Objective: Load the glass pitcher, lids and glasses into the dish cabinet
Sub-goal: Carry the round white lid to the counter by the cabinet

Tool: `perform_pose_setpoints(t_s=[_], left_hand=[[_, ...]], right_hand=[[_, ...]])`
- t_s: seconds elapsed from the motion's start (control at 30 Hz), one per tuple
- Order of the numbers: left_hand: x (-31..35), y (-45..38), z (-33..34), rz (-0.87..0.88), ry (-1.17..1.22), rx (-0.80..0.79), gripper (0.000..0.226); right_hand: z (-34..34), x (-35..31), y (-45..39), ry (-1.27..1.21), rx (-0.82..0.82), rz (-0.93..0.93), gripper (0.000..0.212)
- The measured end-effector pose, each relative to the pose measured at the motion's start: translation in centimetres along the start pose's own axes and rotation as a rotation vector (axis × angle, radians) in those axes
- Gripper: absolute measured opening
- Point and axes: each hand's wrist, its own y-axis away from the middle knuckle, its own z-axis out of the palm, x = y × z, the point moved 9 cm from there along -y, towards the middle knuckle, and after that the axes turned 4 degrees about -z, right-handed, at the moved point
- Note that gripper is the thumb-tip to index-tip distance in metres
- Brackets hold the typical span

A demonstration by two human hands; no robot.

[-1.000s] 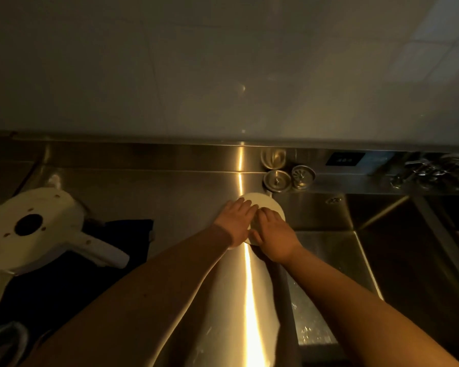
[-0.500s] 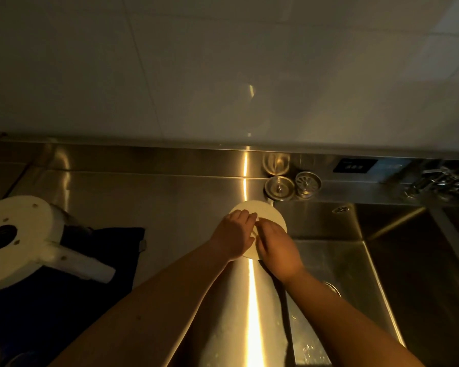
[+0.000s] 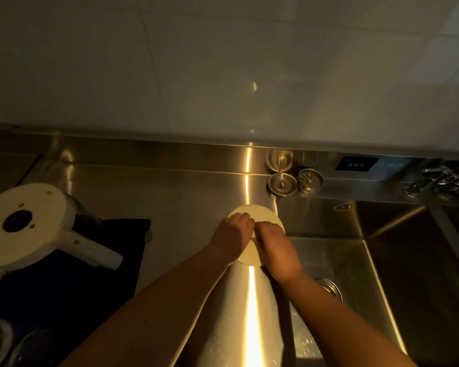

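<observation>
Round pale lid [image 3: 257,211] lies flat on steel counter [image 3: 170,197], at sink [image 3: 355,260] edge. Left hand [image 3: 229,238] and right hand [image 3: 274,250] are laid on it, fingers curled at its middle; actual pinch can't be told, prob. to lift. Dim room, tiled wall [image 3: 223,62] behind; dark cloth [image 3: 64,274] w/ white base [image 3: 24,223] at left.

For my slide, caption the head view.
Both hands, left and right, on a round white lid at the sink's edge.
</observation>
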Motion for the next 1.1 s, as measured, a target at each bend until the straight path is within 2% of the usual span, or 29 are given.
perform_pose_setpoints(t_s=[0.13, 0.17, 0.23, 0.3, 0.47, 0.6, 0.67, 0.73, 0.9, 1.1], left_hand=[[-0.1, 1.8, -2.5, 0.044, -0.017, 0.083, 0.005], [-0.5, 2.3, -3.4, 0.031, -0.031, 0.072, 0.01], [-2.0, 2.8, -4.2, -0.045, -0.011, -0.054, 0.025], [-3.4, 3.6, -5.6, -0.079, 0.01, -0.098, 0.031], [-7.3, 7.5, -12.3, -0.127, 0.006, -0.012, 0.037], [-11.5, 13.0, -18.0, -0.205, -0.05, 0.06, 0.039], [-13.5, 16.6, -20.5, -0.23, -0.086, 0.078, 0.044], [-15.8, 20.6, -22.8, -0.273, -0.125, 0.094, 0.045], [-22.1, 31.3, -27.1, -0.388, -0.187, 0.111, 0.038], [-28.9, 45.4, -29.0, -0.506, -0.277, 0.077, 0.042]], right_hand=[[-1.2, -2.1, 0.5, 0.02, -0.005, -0.071, 0.037], [-1.7, -3.0, 0.5, 0.016, -0.002, -0.1, 0.038], [-3.2, -5.3, 0.4, 0.013, 0.021, -0.165, 0.04], [-5.0, -8.1, 0.0, 0.034, 0.065, -0.213, 0.034], [-8.4, -16.5, -0.7, 0.137, 0.136, -0.361, 0.024], [-9.8, -25.0, -0.5, 0.231, 0.158, -0.479, 0.035], [-9.6, -29.6, -0.1, 0.292, 0.139, -0.536, 0.057], [-9.2, -34.1, 0.2, 0.295, 0.144, -0.574, 0.068], [-6.5, -46.1, 0.8, 0.207, 0.228, -0.732, 0.054], [0.3, -59.4, 2.9, 0.105, 0.219, -0.904, 0.069]])
